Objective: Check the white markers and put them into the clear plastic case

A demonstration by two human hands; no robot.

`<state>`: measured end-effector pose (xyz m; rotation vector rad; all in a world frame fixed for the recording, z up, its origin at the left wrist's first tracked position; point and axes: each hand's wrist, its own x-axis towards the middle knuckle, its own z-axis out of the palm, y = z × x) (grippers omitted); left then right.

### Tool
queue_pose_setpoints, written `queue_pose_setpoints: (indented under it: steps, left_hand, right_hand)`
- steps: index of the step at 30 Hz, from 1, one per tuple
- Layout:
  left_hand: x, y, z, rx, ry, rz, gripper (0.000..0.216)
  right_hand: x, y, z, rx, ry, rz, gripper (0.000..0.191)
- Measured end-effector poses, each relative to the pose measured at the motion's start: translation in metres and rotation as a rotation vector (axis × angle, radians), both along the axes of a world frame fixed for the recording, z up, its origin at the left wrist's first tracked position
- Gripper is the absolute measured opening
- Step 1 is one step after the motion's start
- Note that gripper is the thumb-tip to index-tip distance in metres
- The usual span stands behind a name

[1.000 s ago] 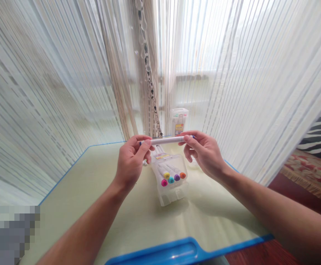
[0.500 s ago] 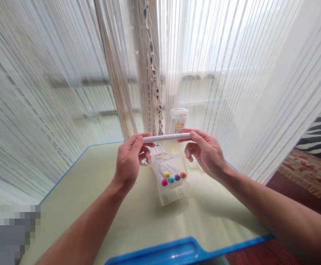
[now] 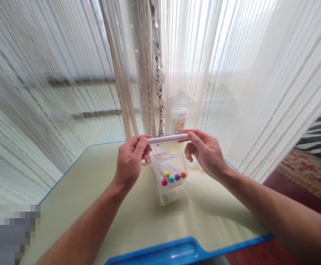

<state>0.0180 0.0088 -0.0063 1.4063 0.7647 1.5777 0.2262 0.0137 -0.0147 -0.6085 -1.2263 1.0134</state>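
Observation:
A white marker pen (image 3: 167, 138) is held level above the table, one end in each hand. My left hand (image 3: 132, 156) pinches its left end between thumb and fingers. At the other end, my right hand (image 3: 203, 149) grips it the same way, with the lower fingers curled. Below the pen lies a clear plastic case (image 3: 174, 195) holding several markers with coloured ends: a yellow one (image 3: 167, 175), a pink one (image 3: 164, 182), a turquoise one (image 3: 171, 179), a purple one (image 3: 177, 177) and an orange one (image 3: 182, 175).
A second clear marker case (image 3: 180, 119) stands upright behind my right hand. The pale green table (image 3: 94, 187) has a blue rim with a molded tray (image 3: 174, 252) at the front. String curtains (image 3: 74, 73) hang close behind the table. A patterned fringed cloth (image 3: 309, 169) is at right.
My left hand has shifted slightly right, covering more of the pen's left end. The right hand stays nearly in place. The curtain strands have swayed a little; the case of markers has not moved.

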Motion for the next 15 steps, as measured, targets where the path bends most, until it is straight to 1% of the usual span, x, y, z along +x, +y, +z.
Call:
queue_pose_setpoints:
  steps: [5, 10, 15]
  left_hand:
    - [-0.001, 0.0004, -0.0016, 0.009, 0.105, 0.033, 0.02]
    - [-0.0017, -0.0022, -0.0002, 0.027, 0.229, 0.08, 0.022]
    - [-0.001, -0.0026, 0.0, 0.037, 0.193, 0.057, 0.024]
  right_hand:
    - [-0.001, 0.0022, -0.003, 0.064, -0.068, -0.039, 0.024]
    - [0.0002, 0.0006, -0.0056, 0.053, -0.112, -0.04, 0.03]
    - [-0.0009, -0.0009, -0.0046, 0.057, -0.132, -0.052, 0.027]
